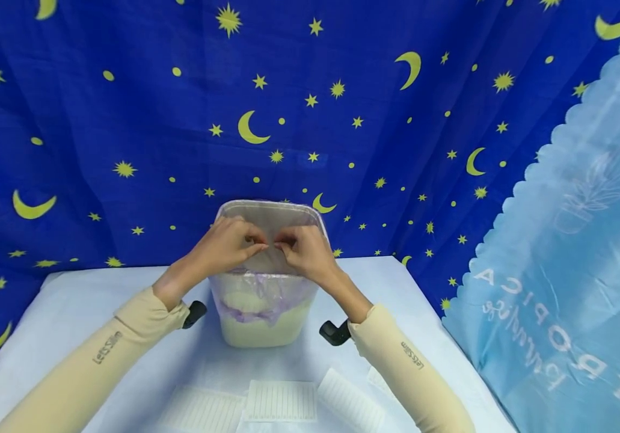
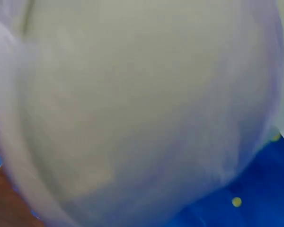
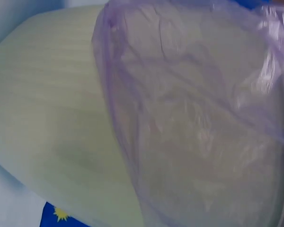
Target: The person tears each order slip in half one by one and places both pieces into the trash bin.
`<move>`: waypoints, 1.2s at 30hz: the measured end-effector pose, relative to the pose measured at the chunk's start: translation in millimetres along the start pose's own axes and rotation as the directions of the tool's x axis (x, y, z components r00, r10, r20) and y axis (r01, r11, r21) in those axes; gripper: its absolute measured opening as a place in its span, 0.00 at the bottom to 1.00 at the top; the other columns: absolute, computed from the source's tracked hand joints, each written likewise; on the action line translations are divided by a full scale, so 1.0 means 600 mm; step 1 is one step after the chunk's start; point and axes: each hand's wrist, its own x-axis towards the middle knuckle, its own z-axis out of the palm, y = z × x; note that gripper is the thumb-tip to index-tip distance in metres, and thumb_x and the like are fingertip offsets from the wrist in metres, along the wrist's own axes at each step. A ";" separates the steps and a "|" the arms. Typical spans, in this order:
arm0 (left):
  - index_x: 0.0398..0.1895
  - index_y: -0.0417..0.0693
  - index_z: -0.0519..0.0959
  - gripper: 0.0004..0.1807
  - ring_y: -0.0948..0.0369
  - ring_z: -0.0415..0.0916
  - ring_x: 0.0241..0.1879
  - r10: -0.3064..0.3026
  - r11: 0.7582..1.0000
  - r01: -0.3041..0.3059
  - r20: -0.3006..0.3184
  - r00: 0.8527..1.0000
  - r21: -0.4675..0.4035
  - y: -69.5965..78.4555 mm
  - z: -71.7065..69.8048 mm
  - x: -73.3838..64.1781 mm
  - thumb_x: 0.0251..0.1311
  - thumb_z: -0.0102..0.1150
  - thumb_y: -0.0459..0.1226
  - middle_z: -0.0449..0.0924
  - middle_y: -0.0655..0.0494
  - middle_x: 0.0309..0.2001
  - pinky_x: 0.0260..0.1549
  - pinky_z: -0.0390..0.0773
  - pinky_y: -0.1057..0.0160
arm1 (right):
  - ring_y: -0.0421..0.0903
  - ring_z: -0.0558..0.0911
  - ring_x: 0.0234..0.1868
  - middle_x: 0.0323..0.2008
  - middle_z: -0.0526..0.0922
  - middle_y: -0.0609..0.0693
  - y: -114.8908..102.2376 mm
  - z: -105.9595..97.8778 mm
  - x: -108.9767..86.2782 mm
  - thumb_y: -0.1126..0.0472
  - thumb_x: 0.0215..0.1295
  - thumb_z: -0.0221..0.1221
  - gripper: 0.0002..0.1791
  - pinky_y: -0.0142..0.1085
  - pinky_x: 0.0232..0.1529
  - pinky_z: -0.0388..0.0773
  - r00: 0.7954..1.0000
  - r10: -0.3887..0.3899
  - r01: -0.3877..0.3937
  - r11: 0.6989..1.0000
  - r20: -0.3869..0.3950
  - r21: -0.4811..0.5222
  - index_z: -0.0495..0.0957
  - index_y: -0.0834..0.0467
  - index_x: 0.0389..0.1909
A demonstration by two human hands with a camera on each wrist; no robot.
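A pale, cream-coloured waste bin stands upright on the table. A thin translucent purple bag lines it, folded over the rim with its loose edge hanging down the front. Above the bin's mouth, the left hand has bent fingers, thumb tip close to the forefinger. Facing it, the right hand bends its fingers likewise, a small gap between the two. Whether film lies between the fingertips is too indistinct to tell. The right wrist view shows wrinkled bag film over the bin wall; the left wrist view is blurred.
Several white ribbed sheets lie along the table's near edge. Behind the bin hangs a blue curtain with moons and stars. A light blue cloth hangs on the right. White cloth covers the table.
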 end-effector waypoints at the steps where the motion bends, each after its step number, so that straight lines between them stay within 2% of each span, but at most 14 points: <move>1: 0.35 0.46 0.88 0.04 0.57 0.79 0.35 0.036 0.999 -0.037 -0.032 0.999 -0.011 0.005 0.000 -0.004 0.59 0.67 0.36 0.87 0.57 0.32 0.41 0.74 0.52 | 0.39 0.77 0.24 0.27 0.86 0.51 -0.004 0.001 -0.003 0.71 0.58 0.63 0.03 0.31 0.27 0.75 0.999 -0.029 0.029 1.000 -0.034 0.003 0.85 0.62 0.29; 3: 0.35 0.44 0.87 0.05 0.57 0.78 0.36 0.089 0.995 -0.092 -0.087 0.992 -0.027 0.016 0.000 -0.013 0.59 0.66 0.36 0.86 0.55 0.32 0.40 0.73 0.53 | 0.41 0.79 0.26 0.28 0.86 0.52 -0.011 0.003 -0.010 0.70 0.60 0.63 0.03 0.32 0.29 0.77 0.990 -0.093 0.093 0.996 -0.106 -0.001 0.85 0.63 0.30; 6: 0.35 0.45 0.86 0.05 0.57 0.76 0.36 0.135 0.990 -0.140 -0.162 0.978 -0.021 0.030 -0.001 -0.026 0.60 0.65 0.36 0.85 0.55 0.32 0.42 0.71 0.51 | 0.43 0.81 0.29 0.29 0.86 0.54 -0.020 0.006 -0.022 0.71 0.61 0.61 0.03 0.33 0.33 0.78 0.959 -0.188 0.189 0.982 -0.211 -0.016 0.84 0.64 0.32; 9: 0.34 0.45 0.84 0.03 0.57 0.74 0.37 0.177 0.983 -0.183 -0.225 0.958 -0.005 0.039 0.000 -0.042 0.61 0.63 0.36 0.83 0.55 0.33 0.41 0.70 0.52 | 0.44 0.81 0.28 0.26 0.84 0.53 -0.030 0.013 -0.036 0.70 0.62 0.60 0.04 0.36 0.35 0.78 0.912 -0.271 0.280 0.960 -0.309 -0.015 0.83 0.64 0.31; 13: 0.32 0.46 0.82 0.01 0.57 0.72 0.39 0.240 0.969 -0.247 -0.315 0.918 0.017 0.044 0.007 -0.072 0.59 0.63 0.32 0.80 0.55 0.34 0.40 0.69 0.53 | 0.42 0.75 0.23 0.22 0.81 0.50 -0.048 0.027 -0.060 0.65 0.69 0.56 0.10 0.36 0.31 0.72 0.832 -0.374 0.404 0.915 -0.409 -0.016 0.81 0.63 0.29; 16: 0.31 0.47 0.81 0.02 0.58 0.72 0.40 0.260 0.962 -0.274 -0.366 0.894 0.013 0.044 0.015 -0.101 0.62 0.62 0.34 0.79 0.56 0.35 0.40 0.68 0.55 | 0.40 0.72 0.21 0.21 0.79 0.48 -0.063 0.039 -0.077 0.62 0.73 0.52 0.14 0.33 0.28 0.70 0.780 -0.447 0.492 0.870 -0.438 -0.011 0.81 0.62 0.30; 18: 0.32 0.47 0.80 0.09 0.60 0.72 0.40 0.256 0.961 -0.278 -0.388 0.886 0.000 0.044 0.020 -0.122 0.68 0.57 0.40 0.78 0.57 0.35 0.40 0.66 0.58 | 0.39 0.73 0.21 0.21 0.79 0.48 -0.071 0.046 -0.087 0.60 0.74 0.51 0.15 0.30 0.27 0.70 0.757 -0.482 0.543 0.839 -0.441 0.017 0.81 0.63 0.31; 20: 0.33 0.47 0.78 0.15 0.62 0.71 0.38 0.252 0.959 -0.283 -0.400 0.881 -0.020 0.042 0.024 -0.143 0.72 0.50 0.46 0.77 0.59 0.35 0.40 0.66 0.60 | 0.39 0.74 0.21 0.21 0.80 0.49 -0.077 0.054 -0.095 0.60 0.73 0.50 0.15 0.28 0.27 0.73 0.744 -0.509 0.586 0.809 -0.433 0.054 0.80 0.64 0.32; 23: 0.35 0.47 0.77 0.20 0.65 0.71 0.35 0.244 0.956 -0.289 -0.408 0.879 -0.050 0.039 0.029 -0.169 0.74 0.43 0.51 0.76 0.61 0.33 0.40 0.66 0.64 | 0.39 0.76 0.22 0.22 0.81 0.51 -0.079 0.067 -0.107 0.60 0.73 0.50 0.15 0.25 0.28 0.75 0.740 -0.532 0.623 0.773 -0.411 0.120 0.80 0.66 0.32; 26: 0.37 0.48 0.77 0.17 0.66 0.71 0.33 0.235 0.954 -0.290 -0.402 0.885 -0.081 0.033 0.036 -0.187 0.73 0.45 0.49 0.76 0.62 0.33 0.40 0.67 0.67 | 0.39 0.78 0.24 0.23 0.82 0.52 -0.078 0.083 -0.117 0.61 0.72 0.51 0.15 0.24 0.28 0.74 0.752 -0.535 0.627 0.761 -0.385 0.168 0.80 0.66 0.32; 31: 0.39 0.50 0.78 0.03 0.69 0.73 0.35 0.201 0.958 -0.258 -0.359 0.911 -0.121 0.023 0.053 -0.206 0.65 0.61 0.39 0.77 0.65 0.35 0.41 0.69 0.68 | 0.39 0.79 0.25 0.25 0.83 0.52 -0.077 0.108 -0.131 0.63 0.71 0.53 0.11 0.24 0.27 0.74 0.788 -0.508 0.596 0.772 -0.348 0.222 0.80 0.66 0.33; 36: 0.39 0.53 0.80 0.13 0.69 0.73 0.37 0.157 0.967 -0.210 -0.305 0.939 -0.148 0.010 0.074 -0.221 0.54 0.67 0.28 0.78 0.68 0.37 0.39 0.71 0.69 | 0.40 0.81 0.28 0.29 0.85 0.54 -0.073 0.137 -0.150 0.69 0.65 0.57 0.05 0.22 0.31 0.75 0.835 -0.463 0.539 0.798 -0.297 0.270 0.80 0.66 0.36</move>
